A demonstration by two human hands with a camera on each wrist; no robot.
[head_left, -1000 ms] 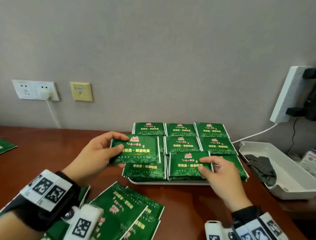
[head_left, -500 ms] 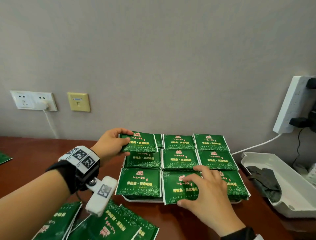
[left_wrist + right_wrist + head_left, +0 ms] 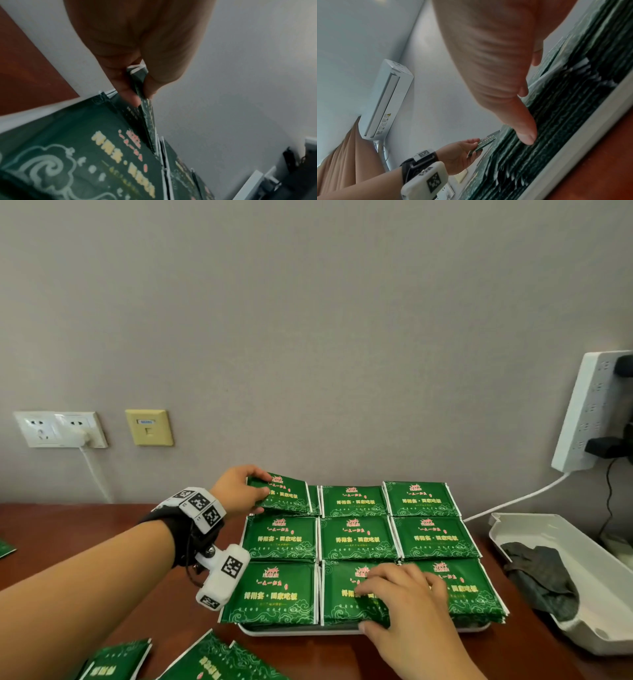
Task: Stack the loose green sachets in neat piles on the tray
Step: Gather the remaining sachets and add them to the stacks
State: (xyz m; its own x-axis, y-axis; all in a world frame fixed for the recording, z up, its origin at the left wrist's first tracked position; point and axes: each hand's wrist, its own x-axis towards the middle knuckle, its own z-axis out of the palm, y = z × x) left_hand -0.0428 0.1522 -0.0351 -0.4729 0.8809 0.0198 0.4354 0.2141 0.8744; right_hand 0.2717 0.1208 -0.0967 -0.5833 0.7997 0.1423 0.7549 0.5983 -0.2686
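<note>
Sachets: dark green foil packs, white edges, yellow and red print, pale cloud swirls along the bottom. They are sitting in nine piles, three by three, on the white tray (image 3: 301, 632) on the brown table (image 3: 85, 529).

Left hand (image 3: 236, 491) is pinching a sachet (image 3: 286, 496) by its left edge, thumb on top and fingers under, holding it tilted over the far-left pile. The left wrist view is showing at least two white edges in that pinch, so possibly more than one pack; blur is making the count unclear.

Right hand (image 3: 407, 601) is lying flat on the near-middle pile (image 3: 342, 587), fingers spread over the top pack, thumb (image 3: 524, 135) pressing the pile's near edge. Not gripping anything.

Loose sachets (image 3: 219, 660) are still lying on the table in front of the tray, near left, overlapping each other. One more green corner (image 3: 5, 547) is showing at the far left edge.

Around: a white open bin (image 3: 582, 570) right of the tray, holding dark cloth (image 3: 537, 577). A white power strip (image 3: 589, 412) is hanging on the wall above it, black plugs in. Wall sockets (image 3: 60, 429) and a yellow data plate (image 3: 149, 427) to the left. Nothing is blocking either hand.
</note>
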